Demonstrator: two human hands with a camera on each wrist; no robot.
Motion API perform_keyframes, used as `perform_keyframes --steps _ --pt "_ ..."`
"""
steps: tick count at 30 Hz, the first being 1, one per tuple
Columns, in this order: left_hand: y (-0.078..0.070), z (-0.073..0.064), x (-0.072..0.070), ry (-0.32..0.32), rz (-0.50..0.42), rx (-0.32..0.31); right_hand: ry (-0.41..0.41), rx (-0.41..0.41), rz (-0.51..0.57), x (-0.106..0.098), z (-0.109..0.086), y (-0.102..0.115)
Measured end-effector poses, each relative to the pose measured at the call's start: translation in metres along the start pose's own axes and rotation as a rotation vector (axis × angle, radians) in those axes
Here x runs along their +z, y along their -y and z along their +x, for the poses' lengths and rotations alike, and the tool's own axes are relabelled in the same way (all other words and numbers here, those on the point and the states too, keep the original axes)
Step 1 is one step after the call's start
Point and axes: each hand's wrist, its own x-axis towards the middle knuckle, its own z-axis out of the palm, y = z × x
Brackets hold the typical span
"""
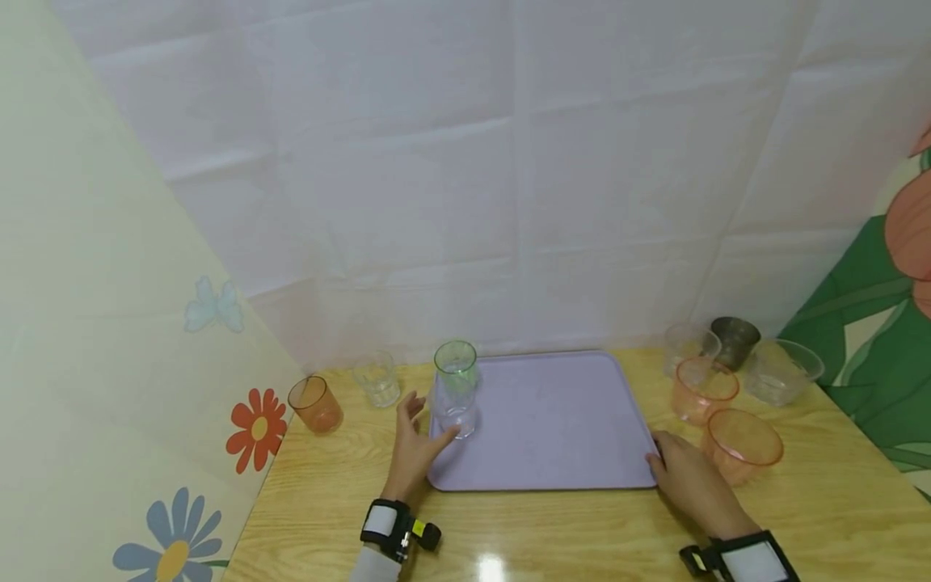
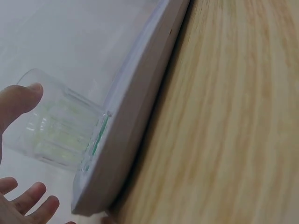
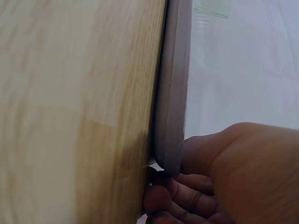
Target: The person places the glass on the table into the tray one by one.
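A lilac tray point(image 1: 553, 428) lies on the wooden table. On its left end stands a clear glass point(image 1: 458, 419), with a green-rimmed glass point(image 1: 456, 360) just behind it. My left hand point(image 1: 416, 453) is at the clear glass, thumb in front and fingers spread apart on the left side. In the left wrist view, the thumb point(image 2: 23, 100) overlaps the glass near its rim, while the other fingers point(image 2: 35, 198) stand away from it. My right hand point(image 1: 691, 481) grips the tray's right edge near the front corner, thumb above and fingers curled at the edge.
An orange glass point(image 1: 320, 408) and another clear glass point(image 1: 380, 384) stand left of the tray. Right of it are two orange bowls point(image 1: 742, 444), a clear bowl point(image 1: 781, 376), a dark cup point(image 1: 735, 343) and a clear cup point(image 1: 691, 343). A pale cloth point(image 1: 465, 178) hangs behind.
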Motion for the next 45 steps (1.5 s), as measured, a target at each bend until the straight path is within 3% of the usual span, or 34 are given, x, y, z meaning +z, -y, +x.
perform_keyframes --steps 6,15,17,21,23,28,34,45 --pt "0.003 -0.004 -0.009 0.001 -0.012 -0.055 0.012 0.009 0.001 -0.001 -0.001 0.000" --pt "0.003 -0.007 -0.026 -0.010 -0.005 -0.057 -0.019 -0.004 -0.001 0.001 -0.001 0.001" --pt "-0.001 -0.009 -0.030 -0.009 -0.012 -0.039 -0.019 -0.004 -0.003 0.002 -0.001 0.000" --pt "0.003 -0.009 -0.038 -0.030 0.009 0.006 -0.007 -0.002 -0.001 0.001 0.000 -0.001" --pt "0.013 -0.007 -0.043 -0.044 0.031 0.028 -0.004 0.000 0.000 0.001 0.000 0.000" --pt "0.014 -0.009 -0.054 -0.082 0.084 0.052 0.002 0.008 -0.002 0.000 0.000 0.001" --pt "0.014 -0.012 -0.068 -0.113 0.098 -0.001 0.026 0.023 0.001 0.001 0.001 -0.001" --pt "0.020 -0.020 -0.090 -0.153 0.089 -0.103 -0.009 0.010 0.002 0.003 -0.001 -0.001"
